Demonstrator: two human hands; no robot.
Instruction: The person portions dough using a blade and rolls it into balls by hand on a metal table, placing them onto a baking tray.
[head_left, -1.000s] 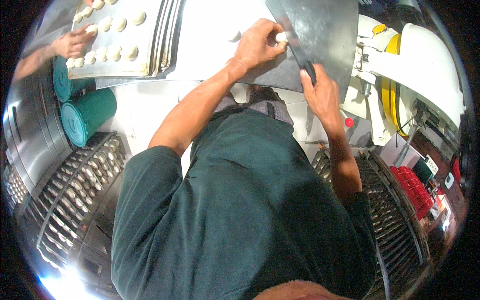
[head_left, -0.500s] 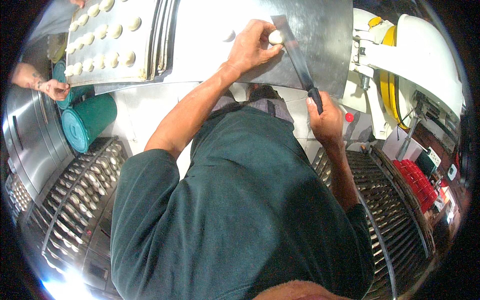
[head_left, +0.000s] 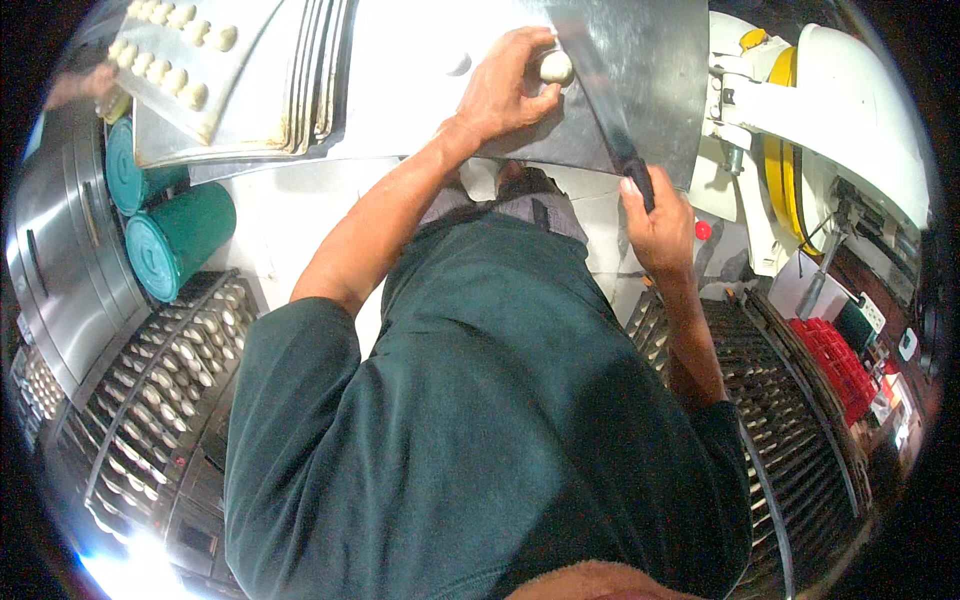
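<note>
Round, cream-white dough ball (head_left: pixel 556 68) is held by fingers of left hand (head_left: pixel 505 88); long, black-handled knife (head_left: pixel 619 140) is gripped in right hand (head_left: pixel 662 222). Blade (head_left: pixel 598 95) is blurred, its tip indistinct.

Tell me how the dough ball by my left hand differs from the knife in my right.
The dough ball is rounded; the knife is long and narrow. The dough ball is pale cream, while the knife has a dark handle. The dough ball sits between the left hand's thumb and fingers; the knife slants away from the right hand, which grips its handle. Both are at the metal table.
</note>
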